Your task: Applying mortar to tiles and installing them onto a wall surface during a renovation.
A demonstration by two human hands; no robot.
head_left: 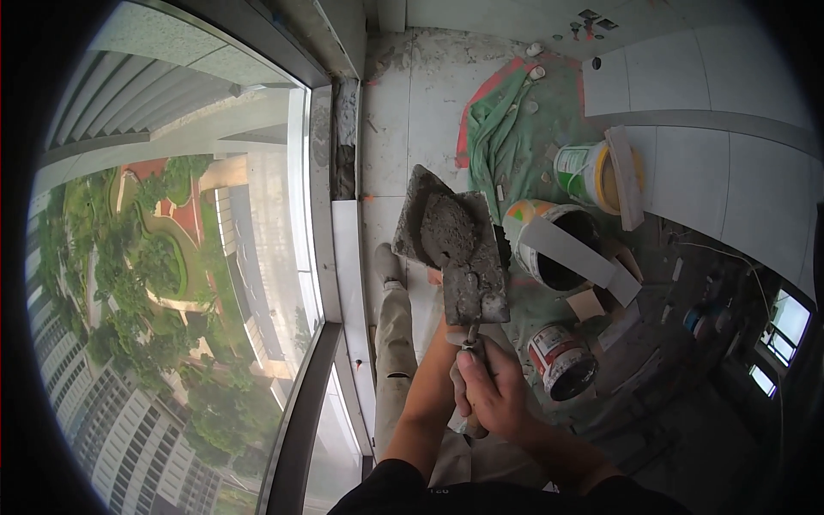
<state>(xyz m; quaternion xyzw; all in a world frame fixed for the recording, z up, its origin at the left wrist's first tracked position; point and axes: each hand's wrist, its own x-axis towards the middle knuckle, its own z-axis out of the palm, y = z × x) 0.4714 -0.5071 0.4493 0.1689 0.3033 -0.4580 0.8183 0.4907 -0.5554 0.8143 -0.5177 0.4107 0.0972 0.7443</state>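
Observation:
My right hand (491, 390) is closed around the handle of a trowel (472, 296). Its flat rectangular blade is smeared with grey mortar and points away from me. Just beyond and to the left, a tilted, mortar-coated flat piece (414, 219) is partly overlapped by the blade. A wet heap of mortar (448, 227) lies where the two meet. My left forearm (427, 412) reaches up beneath the trowel toward that piece. The left hand and its fingers are hidden underneath, so its grip does not show.
On my left runs a large window (287, 215) with its frame and sill. Several buckets stand to the right, among them a yellow-rimmed one (605, 176), a dark-mouthed one (562, 266) and a red-and-white one (562, 356). Green sheeting (498, 129) covers part of the floor.

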